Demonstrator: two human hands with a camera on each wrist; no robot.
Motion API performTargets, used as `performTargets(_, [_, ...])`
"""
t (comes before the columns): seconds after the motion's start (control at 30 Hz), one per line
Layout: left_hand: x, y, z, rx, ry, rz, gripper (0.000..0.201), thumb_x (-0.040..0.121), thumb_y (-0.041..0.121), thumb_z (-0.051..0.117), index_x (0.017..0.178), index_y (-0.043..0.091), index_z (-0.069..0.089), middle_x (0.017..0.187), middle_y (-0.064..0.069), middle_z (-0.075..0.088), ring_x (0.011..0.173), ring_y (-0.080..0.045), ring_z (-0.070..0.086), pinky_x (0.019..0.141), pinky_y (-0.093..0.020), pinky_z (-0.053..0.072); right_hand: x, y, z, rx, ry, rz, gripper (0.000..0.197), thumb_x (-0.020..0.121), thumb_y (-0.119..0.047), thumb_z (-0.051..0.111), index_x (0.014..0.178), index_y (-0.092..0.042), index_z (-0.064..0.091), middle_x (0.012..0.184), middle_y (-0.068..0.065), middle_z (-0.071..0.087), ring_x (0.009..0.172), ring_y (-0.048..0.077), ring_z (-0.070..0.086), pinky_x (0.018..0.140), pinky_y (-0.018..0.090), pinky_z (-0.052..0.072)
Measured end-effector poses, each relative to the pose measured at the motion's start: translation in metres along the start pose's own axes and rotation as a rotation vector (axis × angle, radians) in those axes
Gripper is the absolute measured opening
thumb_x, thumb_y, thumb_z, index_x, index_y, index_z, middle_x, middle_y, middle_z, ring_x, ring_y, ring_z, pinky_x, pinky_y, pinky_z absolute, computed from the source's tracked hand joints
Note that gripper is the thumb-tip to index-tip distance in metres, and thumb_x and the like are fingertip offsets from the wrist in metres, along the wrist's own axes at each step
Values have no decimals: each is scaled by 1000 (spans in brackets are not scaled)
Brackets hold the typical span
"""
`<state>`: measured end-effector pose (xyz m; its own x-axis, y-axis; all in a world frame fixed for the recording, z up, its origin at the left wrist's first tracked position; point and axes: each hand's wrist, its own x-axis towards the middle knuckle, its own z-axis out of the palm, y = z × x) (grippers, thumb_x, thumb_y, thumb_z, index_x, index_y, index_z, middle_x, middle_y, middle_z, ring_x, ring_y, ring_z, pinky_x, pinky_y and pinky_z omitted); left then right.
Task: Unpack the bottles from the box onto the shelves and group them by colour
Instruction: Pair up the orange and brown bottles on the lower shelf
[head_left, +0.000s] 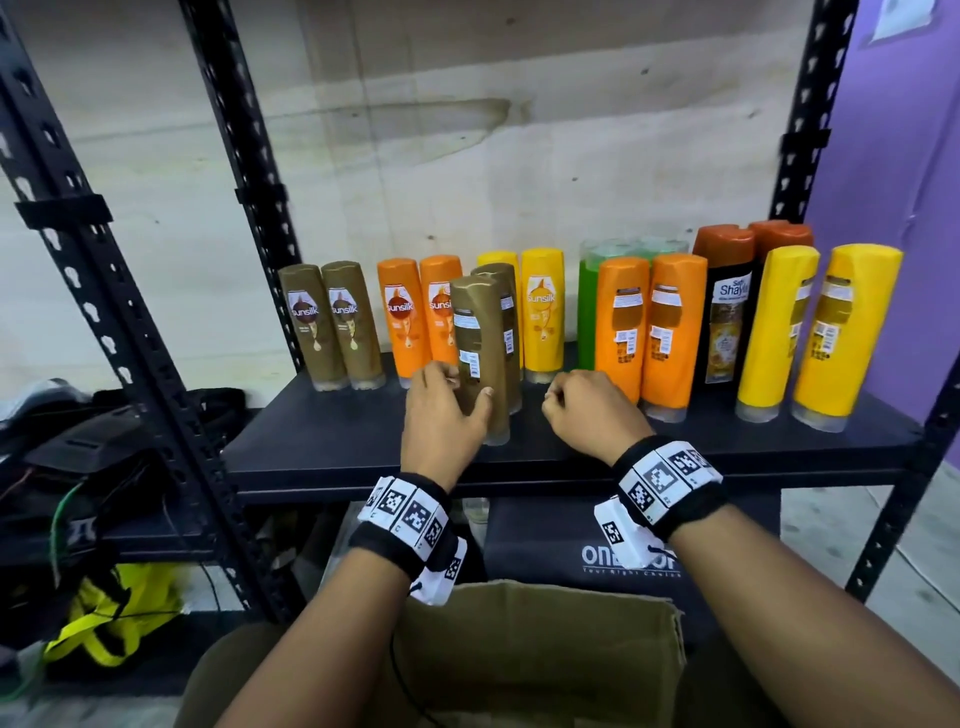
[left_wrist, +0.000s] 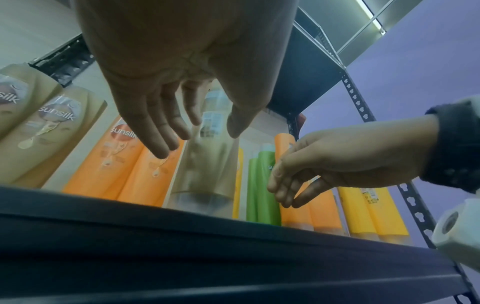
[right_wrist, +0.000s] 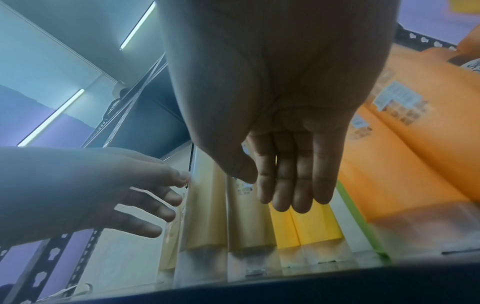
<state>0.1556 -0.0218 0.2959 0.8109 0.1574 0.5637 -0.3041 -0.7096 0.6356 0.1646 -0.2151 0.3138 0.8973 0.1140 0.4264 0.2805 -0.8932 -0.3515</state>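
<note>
On the black shelf (head_left: 363, 441) a brown bottle (head_left: 480, 343) stands upright near the front, with a second brown bottle (head_left: 506, 306) just behind it. My left hand (head_left: 449, 400) reaches round the front one, fingers to its left and thumb on its right. In the left wrist view those fingers (left_wrist: 166, 144) are nearly straight beside the bottle (left_wrist: 207, 170); a firm grip does not show. My right hand (head_left: 582, 410) hovers to the bottle's right, relaxed and holding nothing, its fingers (right_wrist: 298, 185) straight. The cardboard box (head_left: 535, 654) sits open below my forearms.
Along the back stand two brown bottles (head_left: 332, 327), two orange (head_left: 415, 317), yellow (head_left: 543, 312) and green (head_left: 589, 312). To the right are two orange (head_left: 647, 332), dark red-capped (head_left: 724, 312) and two yellow bottles (head_left: 815, 332). Black uprights (head_left: 244, 182) frame the shelf.
</note>
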Motion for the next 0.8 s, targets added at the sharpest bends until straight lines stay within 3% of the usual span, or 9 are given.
performTargets(0.13, [4,-7,10,5,-82,-21,68,84,52,73,132,15,43,131,-6,53,122,-29,53,98,-46,50,3,-7,9,-22,-7,-11,20,97,-29,53,92,-16,68,94,5,67,83,20,63,74,37,54])
performTargets(0.23, [9,-10,17,-32,-128,-15,83,83,55,74,145,16,36,144,-7,51,130,-27,51,102,-43,48,8,-9,15,-14,-21,-4,22,98,-30,53,98,-15,70,96,5,68,86,19,63,77,39,56])
performTargets(0.37, [10,-19,22,-76,-143,-1,77,83,54,75,141,19,38,140,-5,56,126,-28,55,97,-43,51,15,-8,20,7,-15,-4,24,98,-31,54,102,-15,72,100,5,69,87,19,63,75,35,54])
performTargets(0.47, [13,-28,20,-140,-116,-6,75,80,52,79,137,22,40,138,-1,57,126,-23,55,100,-44,51,27,-3,19,42,2,28,25,98,-32,56,106,-14,71,102,6,70,86,19,61,71,31,48])
performTargets(0.6, [18,-42,14,-178,-96,-24,74,79,53,80,136,26,40,138,1,57,126,-19,56,102,-45,52,48,0,17,125,45,63,24,97,-34,59,113,-16,65,107,5,67,95,20,63,79,32,51])
performTargets(0.7, [18,-51,13,-211,-61,-46,75,79,52,80,138,28,40,138,3,56,127,-17,55,104,-45,51,61,-5,24,210,49,97,49,97,-41,60,138,-18,48,126,4,57,111,19,58,92,31,48])
performTargets(0.8, [17,-55,12,-237,-26,-56,77,80,49,81,142,27,40,139,3,55,128,-17,54,105,-45,51,71,-14,32,304,6,127,78,94,-48,64,156,-20,25,147,7,47,128,24,54,106,39,47])
